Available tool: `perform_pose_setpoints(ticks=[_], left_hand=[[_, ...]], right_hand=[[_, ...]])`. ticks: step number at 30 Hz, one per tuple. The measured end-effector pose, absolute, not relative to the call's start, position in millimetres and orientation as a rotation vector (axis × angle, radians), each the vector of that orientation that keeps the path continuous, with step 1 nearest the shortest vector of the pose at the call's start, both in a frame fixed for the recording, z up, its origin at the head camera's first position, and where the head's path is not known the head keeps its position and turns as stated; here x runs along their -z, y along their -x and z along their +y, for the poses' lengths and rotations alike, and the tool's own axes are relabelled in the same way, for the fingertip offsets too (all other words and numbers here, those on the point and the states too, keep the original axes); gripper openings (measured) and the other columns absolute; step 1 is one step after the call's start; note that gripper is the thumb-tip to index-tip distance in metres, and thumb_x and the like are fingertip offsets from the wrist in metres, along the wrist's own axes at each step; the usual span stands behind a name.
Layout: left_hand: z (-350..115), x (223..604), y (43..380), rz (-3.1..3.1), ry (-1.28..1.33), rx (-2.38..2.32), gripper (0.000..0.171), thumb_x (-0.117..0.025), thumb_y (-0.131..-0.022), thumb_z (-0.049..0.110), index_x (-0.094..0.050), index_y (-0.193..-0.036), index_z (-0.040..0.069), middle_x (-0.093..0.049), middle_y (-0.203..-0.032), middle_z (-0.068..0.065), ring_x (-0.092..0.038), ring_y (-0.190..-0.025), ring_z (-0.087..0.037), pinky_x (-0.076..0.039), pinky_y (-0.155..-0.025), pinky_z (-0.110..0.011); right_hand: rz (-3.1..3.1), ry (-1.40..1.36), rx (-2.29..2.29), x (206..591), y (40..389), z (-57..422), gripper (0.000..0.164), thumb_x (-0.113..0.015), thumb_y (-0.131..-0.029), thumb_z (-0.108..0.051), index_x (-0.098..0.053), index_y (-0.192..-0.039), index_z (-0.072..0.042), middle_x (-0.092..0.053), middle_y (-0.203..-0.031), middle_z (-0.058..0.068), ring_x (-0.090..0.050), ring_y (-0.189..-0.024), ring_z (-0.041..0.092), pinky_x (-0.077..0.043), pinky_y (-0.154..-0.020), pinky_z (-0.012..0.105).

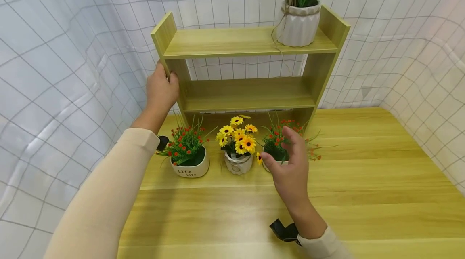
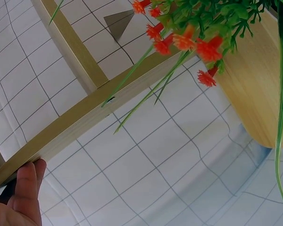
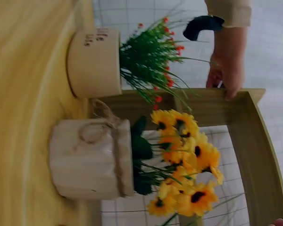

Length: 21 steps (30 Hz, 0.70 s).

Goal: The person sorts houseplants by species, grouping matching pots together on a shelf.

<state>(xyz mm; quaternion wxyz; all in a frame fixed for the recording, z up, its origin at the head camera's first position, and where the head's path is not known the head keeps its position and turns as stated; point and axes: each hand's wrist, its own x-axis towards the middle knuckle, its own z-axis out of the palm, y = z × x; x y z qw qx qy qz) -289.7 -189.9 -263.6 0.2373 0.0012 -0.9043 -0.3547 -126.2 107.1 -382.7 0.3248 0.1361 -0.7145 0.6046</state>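
Observation:
A light wooden shelf point(image 1: 247, 93) stands on the table behind the potted plants. My left hand point(image 1: 162, 91) grips the edge of its left side panel; in the left wrist view, the fingers point(image 2: 27, 188) wrap against that panel. My right hand point(image 1: 292, 176) hangs before the right red-flowered plant point(image 1: 276, 152), thumb and fingers apart and holding nothing. It partly hides that plant's pot. Left of it stands a small white pot of yellow flowers point(image 1: 237, 164). Farther left is an oval "Life" pot with red flowers point(image 1: 190, 166), below my left forearm.
On the shelf's top board, toward the right, a white ribbed vase point(image 1: 299, 24) holds artificial flowers and a twine bow. White grid-patterned cloth point(image 1: 399, 49) surrounds the back and sides. The wooden table point(image 1: 381, 178) extends right and forward of the plants.

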Motion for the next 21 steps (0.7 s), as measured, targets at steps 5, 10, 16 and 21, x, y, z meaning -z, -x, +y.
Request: perform_pose_setpoints(ticks=[5, 10, 16, 21], left_hand=[[-190, 263, 290, -2.484, -0.013, 0.973, 0.039, -0.039, -0.104, 0.023, -0.047, -0.136, 0.004, -0.062, -0.124, -0.025, -0.059, -0.117, -0.04, -0.048, -0.091, -0.053], [-190, 263, 290, -2.487, -0.02, 0.97, 0.039, -0.039, -0.104, 0.022, -0.047, -0.137, 0.004, -0.062, -0.125, -0.026, -0.058, -0.118, -0.041, -0.048, -0.092, -0.053], [-189, 263, 290, -2.487, -0.02, 0.969, 0.04, -0.039, -0.104, 0.023, -0.046, -0.138, 0.004, -0.062, -0.125, -0.026, -0.058, -0.118, -0.041, -0.048, -0.093, -0.053], [-189, 264, 290, -2.474, -0.005, 0.964, 0.04, -0.039, -0.104, 0.022, -0.046, -0.138, 0.004, -0.062, -0.124, -0.026, -0.059, -0.116, -0.042, -0.048, -0.09, -0.054]], right_hand=[[-1.908, -0.345, -1.607, 393, 117, 99, 0.074, -0.083, -0.077, -0.001, -0.047, -0.141, -0.001, -0.049, -0.141, 0.012, -0.045, -0.131, 0.024, -0.041, -0.1, 0.034], [-1.931, -0.36, -1.592, 400, 111, 95, 0.075, -0.085, -0.074, -0.002, -0.048, -0.14, -0.001, -0.05, -0.139, 0.015, -0.047, -0.128, 0.025, -0.042, -0.098, 0.03], [-1.933, -0.362, -1.646, 408, 105, 90, 0.073, -0.083, -0.074, 0.002, -0.049, -0.138, -0.001, -0.052, -0.137, 0.013, -0.048, -0.124, 0.03, -0.042, -0.099, 0.029], [-1.941, -0.379, -1.663, 415, 100, 85, 0.075, -0.084, -0.072, 0.004, -0.049, -0.138, -0.001, -0.051, -0.138, 0.011, -0.049, -0.125, 0.029, -0.043, -0.098, 0.03]])
